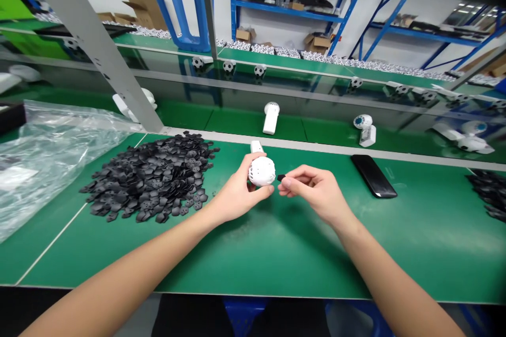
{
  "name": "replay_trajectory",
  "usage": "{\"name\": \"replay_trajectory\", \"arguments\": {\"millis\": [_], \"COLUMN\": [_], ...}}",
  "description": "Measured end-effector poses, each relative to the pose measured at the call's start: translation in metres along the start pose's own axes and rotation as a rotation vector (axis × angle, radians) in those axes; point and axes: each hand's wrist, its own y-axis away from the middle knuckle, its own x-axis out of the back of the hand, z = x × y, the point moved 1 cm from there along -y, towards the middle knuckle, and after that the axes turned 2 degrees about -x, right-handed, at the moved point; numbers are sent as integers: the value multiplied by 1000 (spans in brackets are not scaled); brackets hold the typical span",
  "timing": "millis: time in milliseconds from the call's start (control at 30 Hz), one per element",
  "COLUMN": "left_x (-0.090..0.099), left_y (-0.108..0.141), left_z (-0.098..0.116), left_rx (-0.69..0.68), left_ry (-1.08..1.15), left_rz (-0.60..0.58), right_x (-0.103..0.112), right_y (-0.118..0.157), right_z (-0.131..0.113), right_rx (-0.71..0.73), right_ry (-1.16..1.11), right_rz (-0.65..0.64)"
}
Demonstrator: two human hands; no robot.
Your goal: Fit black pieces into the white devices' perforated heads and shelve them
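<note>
My left hand is wrapped round a white device with a round, slotted head and a short white handle pointing away from me. Just to its right, my right hand pinches a small black piece between thumb and fingertips. A narrow gap separates the piece from the round head. Left of my left hand, a large heap of black pieces lies on the green table.
A black phone-like object lies right of my right hand. Clear plastic bags cover the left side. More black pieces lie far right. Beyond the table's raised edge, a green conveyor carries white devices. A grey post stands at the left.
</note>
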Motion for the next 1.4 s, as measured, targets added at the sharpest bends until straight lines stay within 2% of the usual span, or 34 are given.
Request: {"name": "replay_trajectory", "arguments": {"millis": [167, 267, 500, 700, 1033, 1133, 1200, 1300, 1367, 1400], "left_x": [-4, -4, -9, -9, -7, -3, 1, 6, 8, 9], "left_y": [5, 6, 5, 5, 5, 1, -2, -7, -10, -11], "left_z": [2, 3, 1, 0, 4, -1, -6, -12, -13, -12], "left_rx": [44, 56, 91, 78, 74, 58, 27, 6, 14, 21], "left_ry": [-113, -153, -152, -132, -328, -262, -148, 61, 163, 200], "left_rz": [-35, -72, 42, 51, 2, -18, -4, 30, 53, 66], "right_x": [-9, -12, -19, -18, -13, 0, 18, 59, 85, 95], "right_y": [2, 4, 5, 4, 0, -5, -8, -11, -14, -16], "right_z": [5, 5, 12, 19, 11, 3, -2, -2, 4, 8], "right_rx": [-1, 39, 107, 132, 104, 105, 98, 41, -54, -97], "right_ry": [10, 92, 260, 269, 197, 245, 324, 678, 961, 1031], "right_rz": [-29, 17, 90, 94, 39, -41, -52, 125, 142, 104]}}
